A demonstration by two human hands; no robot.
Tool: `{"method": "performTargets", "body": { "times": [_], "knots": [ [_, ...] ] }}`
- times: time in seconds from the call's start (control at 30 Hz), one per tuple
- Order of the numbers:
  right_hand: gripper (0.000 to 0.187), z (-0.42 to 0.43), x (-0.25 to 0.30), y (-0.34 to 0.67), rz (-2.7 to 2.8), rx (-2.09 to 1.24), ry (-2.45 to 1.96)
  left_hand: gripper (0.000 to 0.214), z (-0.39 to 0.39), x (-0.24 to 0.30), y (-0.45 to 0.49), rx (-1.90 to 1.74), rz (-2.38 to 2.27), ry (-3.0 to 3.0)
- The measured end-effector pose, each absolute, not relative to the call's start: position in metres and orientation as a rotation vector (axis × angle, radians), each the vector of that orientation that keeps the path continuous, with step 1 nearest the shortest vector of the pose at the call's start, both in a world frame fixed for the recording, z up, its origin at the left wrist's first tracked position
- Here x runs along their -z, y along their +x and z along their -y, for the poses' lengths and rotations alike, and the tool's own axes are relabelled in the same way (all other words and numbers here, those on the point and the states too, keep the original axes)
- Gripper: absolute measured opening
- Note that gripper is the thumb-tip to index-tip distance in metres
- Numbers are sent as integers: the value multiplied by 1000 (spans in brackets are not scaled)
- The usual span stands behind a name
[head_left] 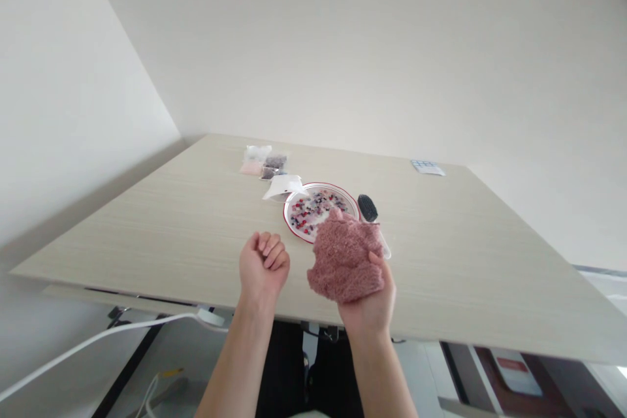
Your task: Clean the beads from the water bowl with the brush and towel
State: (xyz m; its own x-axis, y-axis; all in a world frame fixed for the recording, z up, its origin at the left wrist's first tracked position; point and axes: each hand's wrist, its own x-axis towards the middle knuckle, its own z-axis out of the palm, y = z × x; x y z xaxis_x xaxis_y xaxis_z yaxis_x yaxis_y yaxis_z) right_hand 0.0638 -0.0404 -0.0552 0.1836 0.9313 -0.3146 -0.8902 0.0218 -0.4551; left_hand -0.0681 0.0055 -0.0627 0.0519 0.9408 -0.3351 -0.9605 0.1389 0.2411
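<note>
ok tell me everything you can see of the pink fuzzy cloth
The pink fuzzy cloth is a dusty-pink, shaggy, towel-like fabric, bunched into a loose wad. It sits in the person's right hand, with the thumb pressed against its side, over the table's near part. Its far end hides part of a red-rimmed plate; whether they touch cannot be told.

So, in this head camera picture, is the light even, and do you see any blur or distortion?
Head view: light is soft and even, no strong glare; the wide lens slants and stretches the tabletop; the pink fuzzy cloth lacks sharp detail; the small plastic bags are too blurred to read.
</note>
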Motion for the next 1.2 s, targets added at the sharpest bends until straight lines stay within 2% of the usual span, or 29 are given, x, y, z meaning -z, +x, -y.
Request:
{"method": "performTargets", "body": {
  "times": [0.1,0.2,0.37,0.53,0.67,0.73,0.83,0.9,1.2],
  "knots": [
    [27,46,71,50,92,-1523,-707,37,-4,57,-77,-1514,-512,-5],
    [33,55,92,44,211,-1415,-915,37,-2,53,-82,-1535,-521,14],
    [46,65,123,58,601,-960,-1337,37,0,59,-86,-1530,-532,15],
    [58,62,128,80,898,-547,-1528,35,-2,67,-83,-1485,-539,-1],
    [30,63,113,90,1494,-186,-1639,32,-5,68,-81,-1459,-601,-90],
    [28,63,105,90,1850,-243,-1620,31,-6,68,-79,-1434,-644,-177],
    [42,61,100,85,2123,-356,-1680,30,-8,67,-76,-1362,-692,-263],
    [46,57,101,80,2158,-342,-1753,27,-9,67,-75,-1335,-719,-279],
    [43,44,108,73,2182,-216,-1757,25,-19,50,-69,-1332,-665,-236]
  ]
}}
